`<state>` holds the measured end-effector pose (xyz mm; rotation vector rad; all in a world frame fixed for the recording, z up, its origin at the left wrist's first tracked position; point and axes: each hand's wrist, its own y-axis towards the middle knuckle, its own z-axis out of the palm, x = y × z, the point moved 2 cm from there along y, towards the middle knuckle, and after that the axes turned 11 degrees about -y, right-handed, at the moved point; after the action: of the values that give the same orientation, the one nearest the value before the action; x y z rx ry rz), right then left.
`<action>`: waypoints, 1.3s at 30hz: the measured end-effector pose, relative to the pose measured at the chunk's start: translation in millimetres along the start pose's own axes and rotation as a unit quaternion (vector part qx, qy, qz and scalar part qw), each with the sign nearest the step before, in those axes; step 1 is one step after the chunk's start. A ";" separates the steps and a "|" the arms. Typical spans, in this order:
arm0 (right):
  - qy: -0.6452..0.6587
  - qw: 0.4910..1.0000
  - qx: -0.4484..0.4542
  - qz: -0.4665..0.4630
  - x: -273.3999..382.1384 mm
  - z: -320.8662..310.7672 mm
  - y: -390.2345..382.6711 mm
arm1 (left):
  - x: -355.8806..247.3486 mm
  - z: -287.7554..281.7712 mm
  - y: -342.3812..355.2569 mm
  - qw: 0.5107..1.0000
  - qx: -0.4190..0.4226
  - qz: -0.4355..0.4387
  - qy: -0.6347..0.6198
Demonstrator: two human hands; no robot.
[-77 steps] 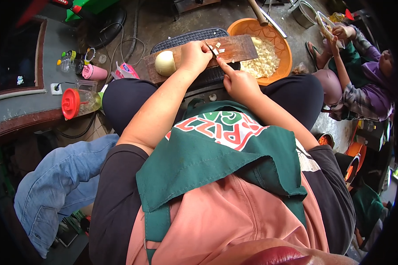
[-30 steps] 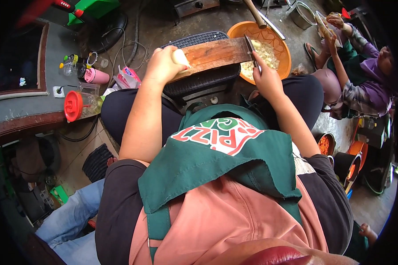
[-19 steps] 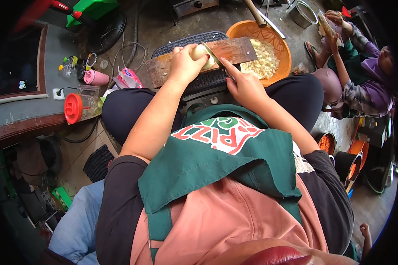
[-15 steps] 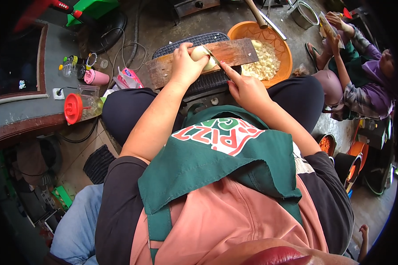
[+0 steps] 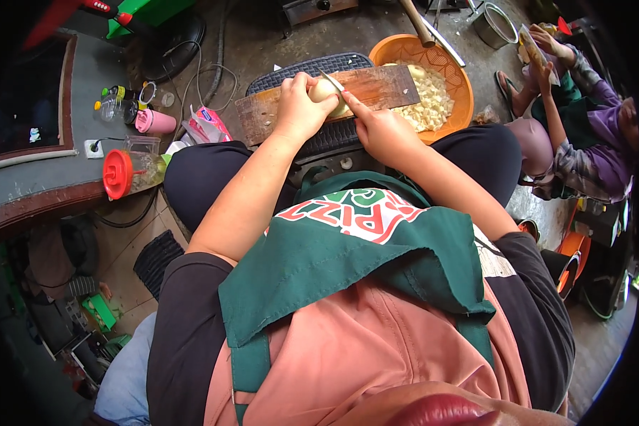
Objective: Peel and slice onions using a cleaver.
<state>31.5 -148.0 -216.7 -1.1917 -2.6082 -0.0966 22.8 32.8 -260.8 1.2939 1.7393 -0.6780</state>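
Note:
A wooden board point(image 5: 378, 86) lies across a black woven-patterned surface point(image 5: 334, 133) in front of me. On the board my left hand point(image 5: 298, 104), fingers curled, grips a pale peeled onion point(image 5: 324, 89). My right hand point(image 5: 388, 133) is closed round a knife point(image 5: 331, 80), index finger stretched forward along it. The blade lies over the top of the onion, slanting toward the upper left. The handle is mostly hidden in my fingers, and I cannot tell how deep the blade sits. Just right of the board stands an orange basin point(image 5: 463, 89) holding pale chopped pieces point(image 5: 433, 103).
A wooden handle point(image 5: 417, 25) leans over the basin's far side. A metal pot point(image 5: 495, 26) stands at the far right, near a seated person point(image 5: 582, 135). At left are a pink tumbler point(image 5: 155, 121), a red-lidded jug point(image 5: 118, 174), a pink-and-white packet point(image 5: 209, 126) and loose cables.
My right hand and the knife have shifted slightly left, and the blade now lies flatter across the onion. My left hand keeps its hold on the onion.

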 end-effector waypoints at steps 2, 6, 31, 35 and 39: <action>0.007 1.000 0.009 0.005 -0.6 -0.4 4.9 | -1.0 0.4 1.3 1.000 -0.001 0.004 0.001; 0.028 0.999 0.012 0.029 5.2 -3.8 -1.4 | -2.0 -0.1 -1.2 0.999 -0.009 -0.022 -0.026; 0.011 0.994 0.067 0.081 -7.0 26.3 -2.6 | -1.9 6.0 -8.7 0.999 -0.023 -0.007 -0.032; 0.004 0.998 0.017 0.054 -8.6 16.8 -5.2 | 2.1 5.3 -7.3 0.999 -0.017 -0.013 -0.047; 0.003 0.999 -0.011 0.036 -13.4 19.8 -9.1 | 3.1 4.4 -7.6 0.999 -0.022 -0.001 -0.048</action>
<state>28.7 -160.4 -238.9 -1.2884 -2.5633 -0.1147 16.7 28.4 -266.1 1.2100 1.6693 -0.6884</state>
